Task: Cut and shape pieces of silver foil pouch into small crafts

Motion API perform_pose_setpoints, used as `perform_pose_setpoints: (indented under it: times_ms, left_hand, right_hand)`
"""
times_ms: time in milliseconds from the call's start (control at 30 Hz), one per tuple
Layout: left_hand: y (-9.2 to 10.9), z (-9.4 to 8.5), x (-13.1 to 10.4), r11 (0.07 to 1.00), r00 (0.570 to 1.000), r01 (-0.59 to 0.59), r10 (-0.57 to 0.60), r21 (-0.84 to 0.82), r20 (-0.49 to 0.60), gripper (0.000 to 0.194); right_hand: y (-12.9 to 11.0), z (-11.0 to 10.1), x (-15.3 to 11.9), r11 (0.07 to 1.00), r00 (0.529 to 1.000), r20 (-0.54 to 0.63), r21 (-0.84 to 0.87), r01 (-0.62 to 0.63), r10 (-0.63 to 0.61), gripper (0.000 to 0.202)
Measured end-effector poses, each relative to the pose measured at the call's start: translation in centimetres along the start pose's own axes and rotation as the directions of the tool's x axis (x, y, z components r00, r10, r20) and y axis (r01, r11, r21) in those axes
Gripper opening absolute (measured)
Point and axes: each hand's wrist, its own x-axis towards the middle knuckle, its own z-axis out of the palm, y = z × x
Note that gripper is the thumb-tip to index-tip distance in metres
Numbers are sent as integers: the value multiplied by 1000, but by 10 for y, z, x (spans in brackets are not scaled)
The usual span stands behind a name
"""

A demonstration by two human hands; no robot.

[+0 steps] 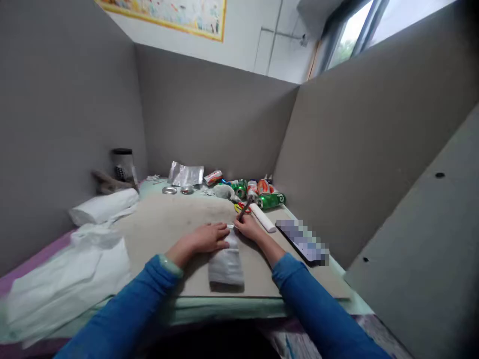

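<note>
Silver-grey strip lies on the beige board, running lengthwise away from the wearer, dark shadow under its near edge. Left hand comes in from the strip's left, palm down, fingers slightly apart and laid over the strip's far part; grip spread, no pinch visible. Right hand sits just right of the strip's far end, grip pinching a slim dark tool that slants up and away; its lower tip can't be made out, so can't tell if it touches the strip. Blue sleeves on both arms. Beyond the strip, to its right: red-and-yellow scissors, partly behind the tool, plus a white cylinder. Phone, screen pixelated, well right of the strip. Farther beyond the strip: bunch of drink cans, incl. a green can on its side, and a crumpled whitish cloth. Beyond and left of the strip: crinkled silver sheet, two round metal pieces. Well left of the strip: white roll, loose white sheets, black-lidded jar farther back. Tabletop, pale green covering, shows on the near side of the strip.
</note>
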Motion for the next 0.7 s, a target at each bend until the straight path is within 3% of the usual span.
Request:
perform_pose_setpoints:
  times_ms: [533, 700]
  left_hand:
    - [2, -1, -3, 999, 999, 33, -33, 10, 6, 45]
    - [2, 3, -6, 999, 998, 20, -17, 37, -55, 44]
  right_hand:
    - [-4, -1, -5, 994, 1000, 27, 111, -2, -1, 20]
    - [3, 1, -4, 959, 993, -72, 275, -69, 92, 23]
